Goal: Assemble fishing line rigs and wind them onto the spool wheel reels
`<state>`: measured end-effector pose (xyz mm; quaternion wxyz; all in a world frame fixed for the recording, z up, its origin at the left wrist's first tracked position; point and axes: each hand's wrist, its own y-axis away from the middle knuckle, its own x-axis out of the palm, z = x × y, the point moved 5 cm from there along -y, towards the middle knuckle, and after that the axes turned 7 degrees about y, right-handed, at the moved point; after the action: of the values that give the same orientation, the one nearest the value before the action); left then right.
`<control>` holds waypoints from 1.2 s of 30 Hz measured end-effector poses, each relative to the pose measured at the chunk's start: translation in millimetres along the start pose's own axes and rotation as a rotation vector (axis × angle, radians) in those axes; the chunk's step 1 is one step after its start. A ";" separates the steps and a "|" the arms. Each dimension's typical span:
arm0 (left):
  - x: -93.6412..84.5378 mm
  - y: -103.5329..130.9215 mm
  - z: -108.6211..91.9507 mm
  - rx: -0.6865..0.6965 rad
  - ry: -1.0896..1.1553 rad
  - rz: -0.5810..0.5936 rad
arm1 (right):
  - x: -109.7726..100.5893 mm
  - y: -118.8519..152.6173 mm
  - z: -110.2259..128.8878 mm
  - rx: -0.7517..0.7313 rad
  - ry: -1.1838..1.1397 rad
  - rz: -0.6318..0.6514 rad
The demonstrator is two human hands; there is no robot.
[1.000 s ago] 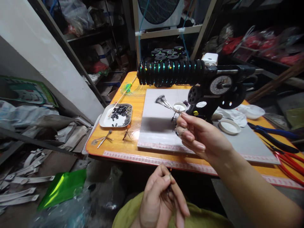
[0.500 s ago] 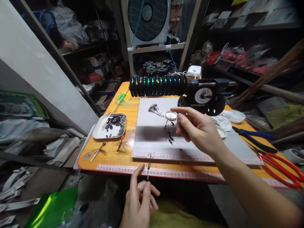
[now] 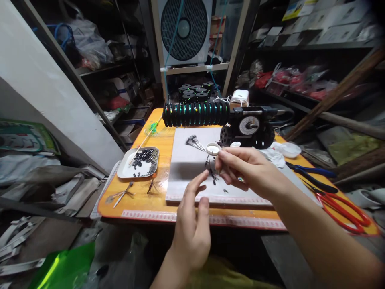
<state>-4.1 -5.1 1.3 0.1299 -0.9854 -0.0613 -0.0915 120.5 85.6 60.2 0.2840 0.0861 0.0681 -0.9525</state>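
My right hand [image 3: 240,168] is pinched closed above the grey board [image 3: 189,188]; what its fingertips hold is too small to make out. Lower and to its left, my left hand [image 3: 194,220] has its fingers apart over the board's front edge, with nothing visible in it. Small black pieces with thin wires [image 3: 214,180] lie beside the right fingertips. Just behind them sits a small round white dish [image 3: 213,149]. A bundle of fine wires [image 3: 195,142] rests on the board, left of the dish.
At the left a white tray [image 3: 123,170] holds black and grey pieces. A black spool machine [image 3: 197,114] spans the back. Blue-handled pliers [image 3: 315,170] and red-handled scissors [image 3: 345,212] lie at the right. Measuring tape [image 3: 144,214] lines the front edge.
My left hand has risen from the table's front edge toward my right hand, and the small dark piece on a line no longer shows at its fingers. My right fingers have closed into a pinch.
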 end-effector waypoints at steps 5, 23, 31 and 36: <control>24.5 -11.0 15.0 -0.136 -0.012 0.158 | 8.4 7.9 -4.6 0.079 -0.269 0.079; 44.1 65.6 64.3 -0.668 1.171 0.337 | 21.5 6.7 -34.0 0.218 -0.548 0.056; 33.2 56.6 52.3 -0.540 0.845 0.264 | 18.6 11.5 -31.9 0.196 -0.459 0.068; 20.1 25.4 24.8 -0.303 0.306 0.162 | 11.2 16.8 -23.2 0.142 -0.229 0.053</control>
<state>23.3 -20.8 -24.5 -0.0046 -0.9700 0.0528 -0.2373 123.4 69.9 33.9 0.3082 -0.0017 -0.0346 -0.9507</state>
